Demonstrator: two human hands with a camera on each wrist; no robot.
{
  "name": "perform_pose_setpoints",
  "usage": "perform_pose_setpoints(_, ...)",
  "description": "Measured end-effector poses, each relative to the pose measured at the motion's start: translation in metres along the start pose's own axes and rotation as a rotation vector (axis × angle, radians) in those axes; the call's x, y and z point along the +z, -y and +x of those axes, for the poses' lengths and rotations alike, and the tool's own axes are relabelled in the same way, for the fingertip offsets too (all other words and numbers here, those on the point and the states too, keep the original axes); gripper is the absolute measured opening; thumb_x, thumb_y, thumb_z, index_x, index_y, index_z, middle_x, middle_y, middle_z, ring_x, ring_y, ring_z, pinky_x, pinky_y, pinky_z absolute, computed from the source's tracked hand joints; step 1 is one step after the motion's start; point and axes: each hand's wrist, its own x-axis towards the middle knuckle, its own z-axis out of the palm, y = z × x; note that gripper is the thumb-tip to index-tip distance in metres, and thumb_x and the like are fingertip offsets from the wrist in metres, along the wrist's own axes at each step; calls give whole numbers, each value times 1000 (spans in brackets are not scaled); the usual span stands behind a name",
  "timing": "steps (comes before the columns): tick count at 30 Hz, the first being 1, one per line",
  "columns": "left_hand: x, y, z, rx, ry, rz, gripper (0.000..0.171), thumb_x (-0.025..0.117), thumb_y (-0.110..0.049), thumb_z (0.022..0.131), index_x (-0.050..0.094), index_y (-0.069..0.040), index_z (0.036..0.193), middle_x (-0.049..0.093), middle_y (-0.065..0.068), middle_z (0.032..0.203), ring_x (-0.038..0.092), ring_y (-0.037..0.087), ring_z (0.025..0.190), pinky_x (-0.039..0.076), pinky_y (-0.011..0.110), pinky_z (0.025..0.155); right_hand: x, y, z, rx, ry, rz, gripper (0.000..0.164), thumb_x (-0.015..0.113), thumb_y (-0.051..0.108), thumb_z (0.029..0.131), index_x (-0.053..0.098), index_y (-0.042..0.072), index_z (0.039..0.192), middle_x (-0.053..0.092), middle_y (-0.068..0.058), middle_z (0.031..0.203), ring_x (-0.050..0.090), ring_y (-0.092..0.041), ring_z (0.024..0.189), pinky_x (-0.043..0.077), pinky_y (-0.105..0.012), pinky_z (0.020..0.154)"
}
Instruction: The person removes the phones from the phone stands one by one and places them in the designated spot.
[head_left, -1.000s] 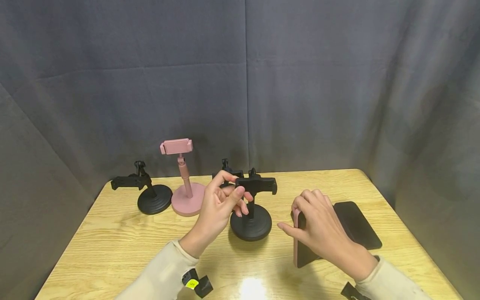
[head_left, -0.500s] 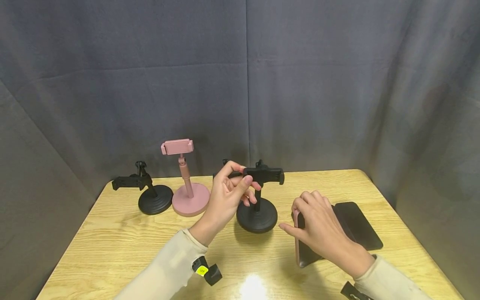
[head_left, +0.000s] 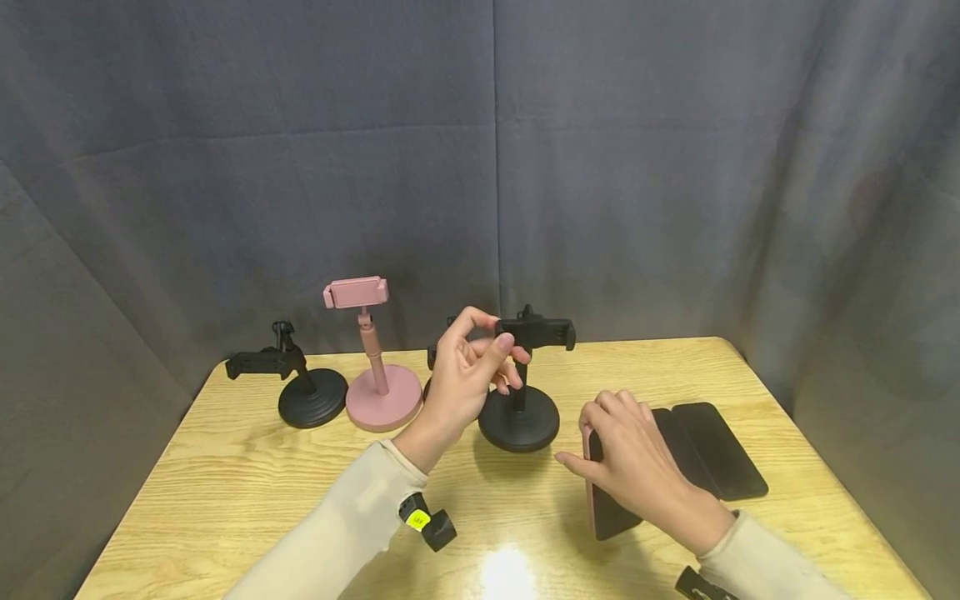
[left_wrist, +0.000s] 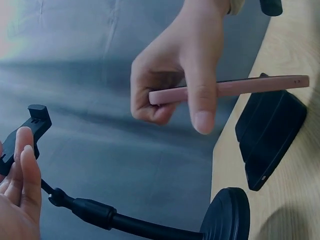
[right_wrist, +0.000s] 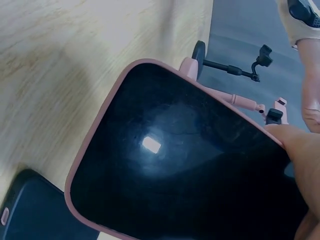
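My left hand (head_left: 461, 379) pinches the left end of the clamp on a black phone stand (head_left: 519, 421) between thumb and fingertips. This stand has a round base and a short upright post. My right hand (head_left: 633, 458) holds a phone (head_left: 613, 512) by its upper part, tipped up on edge. In the right wrist view the phone (right_wrist: 165, 150) shows a dark glossy screen with a pink rim; its far end is covered by the hand. From the left wrist, only its thin pink side (left_wrist: 260, 86) shows, between thumb and curled fingers.
Several flat black phones (head_left: 720, 450) lie side by side beyond my right hand. A pink phone stand (head_left: 384, 400) and a black stand (head_left: 312, 398) stand at the back left. Another black stand (head_left: 431, 357) is mostly hidden behind my left hand. Grey curtains (head_left: 637, 208) surround the wooden table (head_left: 247, 500).
My left hand and the black phone stand have moved back and to the right. My right hand keeps hold of the phone and has hardly shifted.
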Motion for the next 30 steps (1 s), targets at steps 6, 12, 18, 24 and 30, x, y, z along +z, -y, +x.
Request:
perform_pose_setpoints(6, 3, 2, 7, 10, -10, -15, 15, 60, -19, 102, 46, -15, 105, 73, -11, 79, 65, 5, 57, 52, 18, 55, 9, 0, 0, 22, 29, 5, 46, 92, 42, 69, 52, 21, 77, 48, 9, 79, 36, -12, 76, 28, -28, 71)
perform_pose_setpoints(12, 3, 6, 14, 24, -17, -17, 22, 63, -30, 99, 46, -16, 104, 77, 4, 82, 65, 6, 56, 53, 20, 55, 16, 1, 3, 26, 77, -12, 47, 92, 44, 70, 52, 21, 78, 47, 10, 79, 34, -12, 76, 27, -28, 71)
perform_pose_setpoints(18, 4, 9, 18, 20, -22, -15, 24, 63, -31, 98, 47, -15, 104, 77, 3, 82, 65, 7, 56, 53, 20, 56, 24, 1, 5, 31, 82, -4, 46, 92, 43, 70, 53, 21, 79, 46, 9, 80, 34, -12, 77, 28, -28, 72)
perform_pose_setpoints(24, 6, 11, 23, 14, -34, 27, 10, 57, -15, 103, 47, -13, 105, 74, 27, 89, 66, 6, 57, 53, 21, 55, 31, 0, 7, 37, 87, 0, 44, 91, 43, 71, 56, 20, 81, 48, 9, 80, 34, -12, 76, 27, -27, 70)
perform_pose_setpoints(30, 9, 12, 29, 14, -35, 44, 8, 54, -9, 104, 47, -12, 106, 71, 34, 93, 66, 6, 57, 53, 22, 55, 37, -1, 11, 46, 94, 0, 44, 91, 44, 71, 55, 19, 81, 48, 9, 80, 35, -12, 76, 27, -27, 69)
